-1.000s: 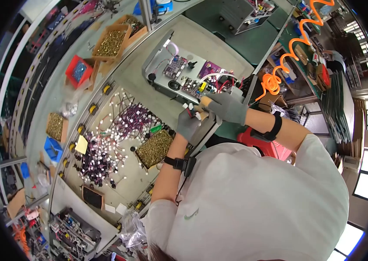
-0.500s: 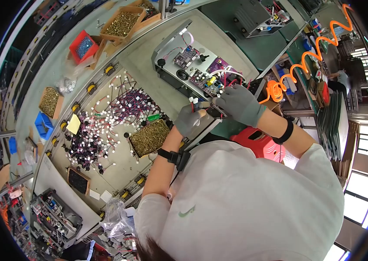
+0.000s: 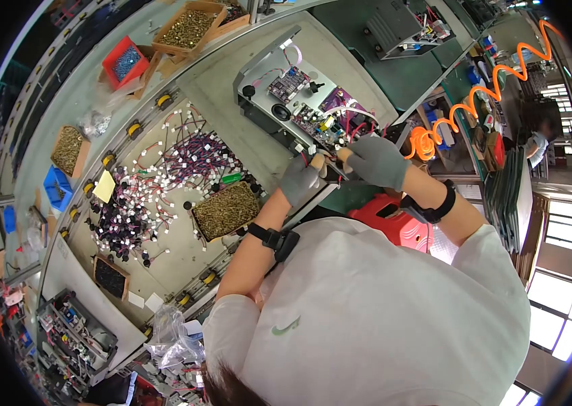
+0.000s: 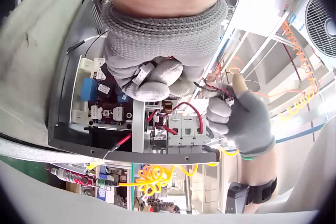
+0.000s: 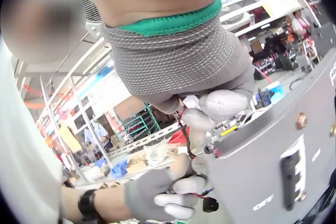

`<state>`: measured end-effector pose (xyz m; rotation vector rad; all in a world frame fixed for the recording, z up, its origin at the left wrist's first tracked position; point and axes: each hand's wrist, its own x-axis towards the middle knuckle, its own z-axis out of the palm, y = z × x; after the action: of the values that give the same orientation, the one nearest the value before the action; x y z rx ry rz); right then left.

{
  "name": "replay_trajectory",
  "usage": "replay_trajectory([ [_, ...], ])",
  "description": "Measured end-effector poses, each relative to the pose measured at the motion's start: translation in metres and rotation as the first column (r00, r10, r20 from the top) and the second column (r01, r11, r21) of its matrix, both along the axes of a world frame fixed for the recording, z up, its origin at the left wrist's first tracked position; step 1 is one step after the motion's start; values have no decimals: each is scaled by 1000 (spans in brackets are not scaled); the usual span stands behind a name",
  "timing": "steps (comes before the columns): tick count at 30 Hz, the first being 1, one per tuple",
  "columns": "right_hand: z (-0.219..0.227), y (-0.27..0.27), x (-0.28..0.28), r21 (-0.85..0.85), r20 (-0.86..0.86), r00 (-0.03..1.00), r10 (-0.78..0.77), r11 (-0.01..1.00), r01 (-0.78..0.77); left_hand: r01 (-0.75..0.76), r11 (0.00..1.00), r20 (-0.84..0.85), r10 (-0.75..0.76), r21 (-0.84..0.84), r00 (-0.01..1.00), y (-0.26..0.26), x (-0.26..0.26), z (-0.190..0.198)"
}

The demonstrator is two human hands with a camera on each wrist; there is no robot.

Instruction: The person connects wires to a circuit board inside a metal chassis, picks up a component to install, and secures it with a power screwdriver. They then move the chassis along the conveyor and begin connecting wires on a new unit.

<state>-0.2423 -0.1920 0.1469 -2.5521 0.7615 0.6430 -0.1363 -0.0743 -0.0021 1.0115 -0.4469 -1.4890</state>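
Observation:
Both hands wear grey gloves with whitish fingers and are close together at the near edge of an open grey metal chassis (image 3: 265, 111). In the right wrist view my right hand (image 5: 184, 71) pinches the white connector (image 5: 190, 101) of a thin red-and-black wire lead (image 5: 185, 132) that runs down toward the other hand. My left hand (image 5: 163, 190) curls its fingers round the wires, with a black round end piece (image 5: 210, 204) sticking out below. Green and purple circuit boards (image 3: 343, 108) sit inside the chassis. A white block terminal (image 4: 186, 132) with red wires shows in the left wrist view.
A heap of wire leads (image 3: 198, 159) with white connectors lies left on the bench, beside a box of brass-coloured parts (image 3: 225, 210). A red bin (image 3: 125, 66) and other parts boxes line the far side. An orange coiled hose (image 3: 424, 143) hangs at right.
The head view has shifted, so the bench appears moved. My right hand's fingers have curled in from a straighter pose, and both hands stay close together at the chassis edge.

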Motion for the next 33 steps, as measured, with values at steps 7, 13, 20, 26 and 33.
replay_trajectory([
  [7,10,10,11,-584,24,901,433,738,-339,87,995,310,-68,-47,948,16,15,4],
  [13,-9,17,13,-625,449,302,841,537,-567,-76,968,-168,36,-241,985,12,-2,-44],
  [20,-15,30,-1,-98,299,915,270,963,-252,-62,978,214,105,-200,971,44,2,-22],
  [26,-3,51,22,-143,402,855,328,945,-295,86,982,456,-2,-165,890,54,18,1],
  [33,-2,42,38,143,413,877,245,934,-328,-76,962,465,196,-264,864,67,20,39],
])
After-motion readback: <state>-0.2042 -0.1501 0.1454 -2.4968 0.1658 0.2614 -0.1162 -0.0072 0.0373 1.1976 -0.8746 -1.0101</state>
